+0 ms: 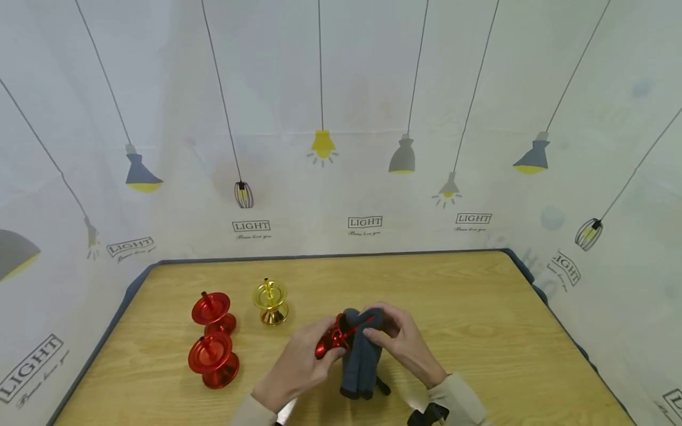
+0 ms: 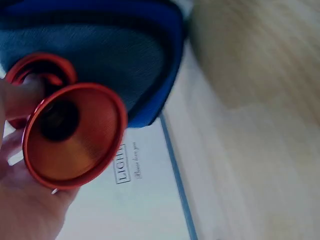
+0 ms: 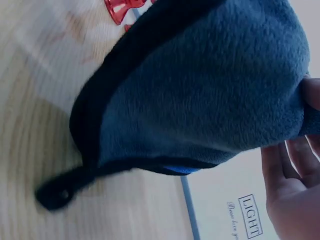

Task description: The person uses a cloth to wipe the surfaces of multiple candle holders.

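- A person's left hand point(image 1: 298, 367) holds a red metal candle holder point(image 1: 331, 342) just above the wooden table point(image 1: 479, 331), fingers curled round its stem, as the left wrist view shows close up.
- The right hand point(image 1: 405, 346) pinches a dark blue-grey fleece cloth point(image 1: 362, 355) against the holder; the cloth hangs down to the table, a black loop at its edge.
- Judged from this moment, the wiping of this holder is in hand, not finished: the cloth lies against one side only.
- Two more red candle holders point(image 1: 213, 349) stand one in front of the other at the left of the table, with a gold candle holder point(image 1: 270, 302) just beside them, all well apart from the hands; whether they have been wiped cannot be told.
- The backdrop point(image 1: 341, 148) of drawn hanging lamps bears the word "LIGHT" point(image 1: 364, 222) in boxes, repeated; the script line beneath is too small to read.
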Available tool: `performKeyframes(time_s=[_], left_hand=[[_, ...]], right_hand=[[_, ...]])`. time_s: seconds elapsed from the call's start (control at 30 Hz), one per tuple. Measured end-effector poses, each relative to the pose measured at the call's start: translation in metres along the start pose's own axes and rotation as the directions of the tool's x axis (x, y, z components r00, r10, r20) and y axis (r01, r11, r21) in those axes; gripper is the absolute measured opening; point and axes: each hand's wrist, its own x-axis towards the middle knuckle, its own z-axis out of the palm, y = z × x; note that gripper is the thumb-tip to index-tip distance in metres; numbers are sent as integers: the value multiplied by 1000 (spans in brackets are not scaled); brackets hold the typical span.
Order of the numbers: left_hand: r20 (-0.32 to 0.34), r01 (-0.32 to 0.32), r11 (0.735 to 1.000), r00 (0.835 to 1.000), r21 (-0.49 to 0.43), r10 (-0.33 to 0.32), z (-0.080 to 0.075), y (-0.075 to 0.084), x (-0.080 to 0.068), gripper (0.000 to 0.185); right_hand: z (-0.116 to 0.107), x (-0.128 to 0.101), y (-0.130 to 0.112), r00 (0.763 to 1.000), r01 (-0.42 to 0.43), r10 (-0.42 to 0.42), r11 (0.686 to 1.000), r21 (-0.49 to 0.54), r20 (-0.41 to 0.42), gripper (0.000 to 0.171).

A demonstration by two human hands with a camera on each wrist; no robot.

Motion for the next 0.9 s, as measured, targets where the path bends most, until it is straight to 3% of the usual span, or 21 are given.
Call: performKeyframes(time_s=[0.1, 0.2, 0.3, 0.43, 0.57, 0.63, 0.7, 0.8, 0.9], left_hand=[[161, 104, 987, 983, -125, -83, -8, 0, 4, 33], [324, 244, 939, 933, -244, -159, -18, -6, 8, 36], [439, 337, 882, 882, -330, -173, -24, -14, 11, 41], [518, 406, 821, 840, -401, -162, -28, -22, 14, 46], [538, 441, 797, 824, -413, -178, -28, -23, 16, 51], [516, 430, 811, 835, -396, -191, -26, -21, 17, 50], [460, 403, 839, 862, -366, -214, -23, -17, 17, 46], [309, 318, 891, 926, -325, -218, -15, -10, 15, 43], [109, 151, 970, 985, -191, -132, -5, -4, 13, 49]], right_hand=[[0, -2, 1, 1000, -20, 19, 999, 29, 17, 26], [1, -3, 2, 999, -31, 28, 998, 49, 45, 24], [1, -4, 2, 997, -47, 42, 996, 72, 65, 25], [0, -6, 3, 996, -59, 53, 995, 86, 77, 26], [-1, -7, 3, 997, -52, 47, 995, 87, 61, 25], [-2, -7, 3, 999, -42, 40, 996, 81, 33, 24], [-4, -7, 2, 1000, -19, 20, 997, 70, -7, 23], [-6, -9, 2, 997, -3, 7, 999, 47, -78, 22], [-6, -10, 2, 988, -16, 22, 999, 37, -155, 22]])
